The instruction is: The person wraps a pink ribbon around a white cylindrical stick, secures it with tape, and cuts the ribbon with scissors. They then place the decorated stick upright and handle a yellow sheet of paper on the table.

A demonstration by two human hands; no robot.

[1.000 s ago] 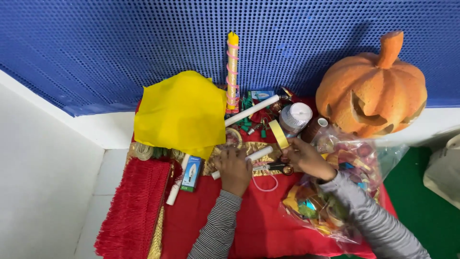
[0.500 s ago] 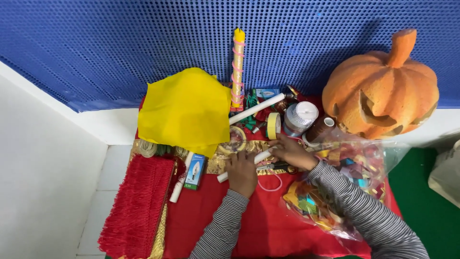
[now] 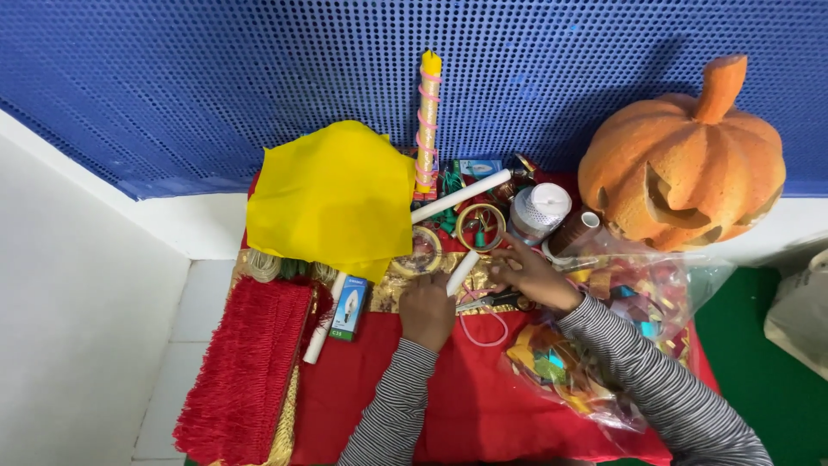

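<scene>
Hands closer together than a second ago: left hand gripping one short white tube, right hand fingers spread flat on scissors, mid red cloth. Two white tubes, one pumpkin, one candle along far edge.

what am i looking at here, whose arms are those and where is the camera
There is no machine here. The camera sits on a person's head and looks down, so the two arms in striped sleeves are that person's own. Their left hand grips a short white tube. Their right hand rests on the clutter beside it, above a pair of scissors; whether it holds anything is unclear. Everything lies on a red cloth: a yellow sheet, a tall yellow candle, an orange pumpkin, red fringe, a small bulb box and a clear bag of coloured scraps.
</scene>
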